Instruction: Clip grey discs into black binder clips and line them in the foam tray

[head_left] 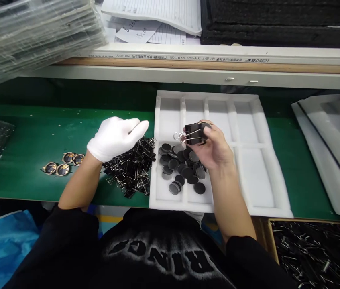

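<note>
My right hand point(218, 146), bare, grips a black binder clip point(192, 133) above the white foam tray point(266, 140). The clip's silver wire handles point left, and a round black disc point(206, 127) shows at its right end under my thumb. My left hand point(115, 136) wears a white glove and hovers over a heap of black binder clips point(133, 170). Its fingers are pressed together, tips pointing right; whether anything is between them is hidden. Several loose round dark lenses point(187, 172) lie in the tray's near-left compartments, below my right hand.
Round sunglasses point(63, 169) lie on the green table point(31, 140) at left. Clear plastic trays point(37, 36) and papers point(154, 16) rest on the shelf point(170, 72) across the back. More foam trays point(323, 132) stand right; a box of binder clips point(317, 253) sits lower right.
</note>
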Demonstrator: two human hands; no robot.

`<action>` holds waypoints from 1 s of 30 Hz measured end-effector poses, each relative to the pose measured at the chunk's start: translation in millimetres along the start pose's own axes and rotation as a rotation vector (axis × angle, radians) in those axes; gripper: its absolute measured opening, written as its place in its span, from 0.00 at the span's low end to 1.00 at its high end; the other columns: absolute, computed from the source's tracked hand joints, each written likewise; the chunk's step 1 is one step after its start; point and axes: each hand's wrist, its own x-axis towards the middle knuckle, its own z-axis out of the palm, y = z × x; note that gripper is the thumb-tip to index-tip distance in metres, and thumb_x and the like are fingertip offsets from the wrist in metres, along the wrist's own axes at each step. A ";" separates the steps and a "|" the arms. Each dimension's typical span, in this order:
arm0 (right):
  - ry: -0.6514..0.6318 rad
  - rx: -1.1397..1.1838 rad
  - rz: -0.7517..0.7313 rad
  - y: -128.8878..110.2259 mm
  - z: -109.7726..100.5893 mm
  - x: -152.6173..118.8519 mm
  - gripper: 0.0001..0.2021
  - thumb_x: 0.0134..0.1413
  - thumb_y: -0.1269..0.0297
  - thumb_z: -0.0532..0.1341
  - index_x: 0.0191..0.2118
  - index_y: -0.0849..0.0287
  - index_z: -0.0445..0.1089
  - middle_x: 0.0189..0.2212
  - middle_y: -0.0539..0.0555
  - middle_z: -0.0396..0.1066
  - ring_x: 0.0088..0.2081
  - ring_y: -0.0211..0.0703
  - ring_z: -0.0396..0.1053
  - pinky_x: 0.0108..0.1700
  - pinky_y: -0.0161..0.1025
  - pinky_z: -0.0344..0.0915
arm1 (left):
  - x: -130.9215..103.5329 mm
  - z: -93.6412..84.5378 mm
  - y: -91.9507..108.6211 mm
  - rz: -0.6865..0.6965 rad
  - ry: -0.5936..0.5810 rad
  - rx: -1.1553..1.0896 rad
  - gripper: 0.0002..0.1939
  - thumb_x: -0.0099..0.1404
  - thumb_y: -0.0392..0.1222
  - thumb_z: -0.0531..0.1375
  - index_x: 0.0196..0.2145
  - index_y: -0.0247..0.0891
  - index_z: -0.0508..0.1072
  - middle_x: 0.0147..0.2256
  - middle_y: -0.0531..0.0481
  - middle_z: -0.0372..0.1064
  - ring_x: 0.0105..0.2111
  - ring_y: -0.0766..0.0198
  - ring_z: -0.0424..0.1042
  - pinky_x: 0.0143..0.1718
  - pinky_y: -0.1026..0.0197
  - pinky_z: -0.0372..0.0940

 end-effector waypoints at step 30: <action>-0.294 -0.282 -0.122 29.2 31.1 -19.8 0.10 0.47 0.66 0.79 0.38 0.50 0.86 0.37 0.51 0.85 0.39 0.44 0.83 0.44 0.42 0.82 | -3.0 8.1 25.5 -0.101 -0.148 -0.132 0.21 0.62 0.56 0.62 0.22 0.41 0.63 0.17 0.56 0.63 0.18 0.67 0.61 0.23 0.60 0.52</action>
